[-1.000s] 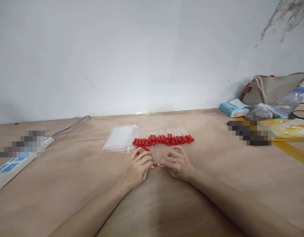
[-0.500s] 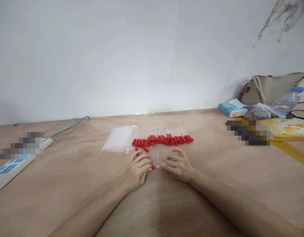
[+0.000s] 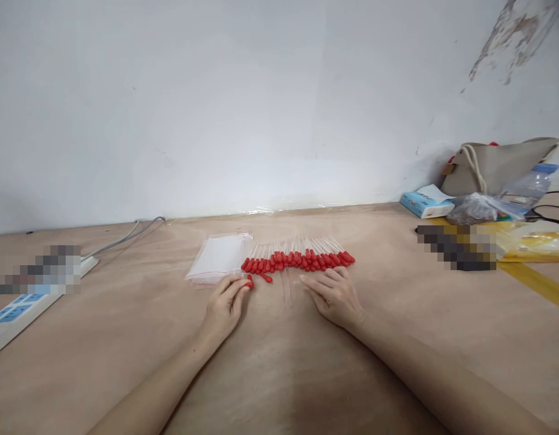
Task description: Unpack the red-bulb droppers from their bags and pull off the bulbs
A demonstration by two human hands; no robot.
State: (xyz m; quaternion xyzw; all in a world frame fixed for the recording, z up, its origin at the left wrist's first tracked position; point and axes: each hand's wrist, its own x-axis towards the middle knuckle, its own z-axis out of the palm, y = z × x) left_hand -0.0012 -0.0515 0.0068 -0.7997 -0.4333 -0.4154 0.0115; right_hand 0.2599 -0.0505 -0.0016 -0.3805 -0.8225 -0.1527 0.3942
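This looks like a makeshift spot for small handwork, though whether it is in a workshop or a home cannot be told. A wood-look surface meets a plain pale wall with a peeling patch at one o'clock, and from the person's side a row of red-ended clear pieces and stacked plastic bags lie around twelve. A power strip sits at ten, while everyday tissues, a tote and a bottle crowd between one and two.

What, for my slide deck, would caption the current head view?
Left hand pinching a small red bulb near a row of slim, red-bulbed droppers.
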